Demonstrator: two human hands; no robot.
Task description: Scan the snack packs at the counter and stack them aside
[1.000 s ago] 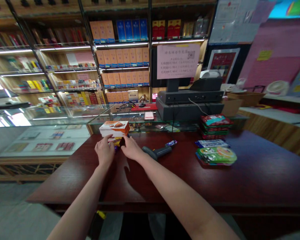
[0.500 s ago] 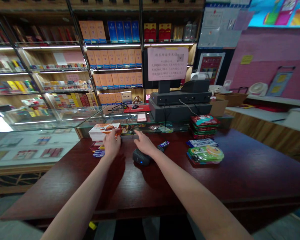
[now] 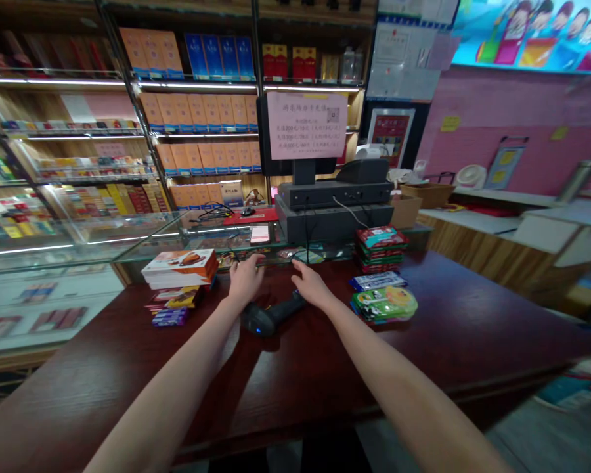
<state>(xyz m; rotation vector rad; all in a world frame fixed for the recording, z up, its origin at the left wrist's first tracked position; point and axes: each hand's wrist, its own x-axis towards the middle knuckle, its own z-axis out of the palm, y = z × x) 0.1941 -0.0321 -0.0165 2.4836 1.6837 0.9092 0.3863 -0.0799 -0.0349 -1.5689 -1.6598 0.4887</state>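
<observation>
My left hand (image 3: pixel 245 279) hovers palm down over the dark red counter (image 3: pixel 473 328), fingers spread, holding nothing. My right hand (image 3: pixel 310 285) is also open, fingers stretched forward, just right of it. Between and below both hands lies a black barcode scanner (image 3: pixel 268 316) with a blue light. To the left sits an orange-and-white box (image 3: pixel 180 267) on a stack, with purple snack bars (image 3: pixel 170 317) in front of it.
Red-green packets (image 3: pixel 380 244) are stacked to the right, with a blue bar (image 3: pixel 372 281) and green packs (image 3: pixel 385 303) in front. A till with a screen (image 3: pixel 335 197) stands behind. Glass display cases (image 3: pixel 79 236) and shelves of boxed goods fill the left and back.
Both hands left the purple bars beside the orange box and moved right. The scanner now lies under them with its head turned toward me. The view has swung right.
</observation>
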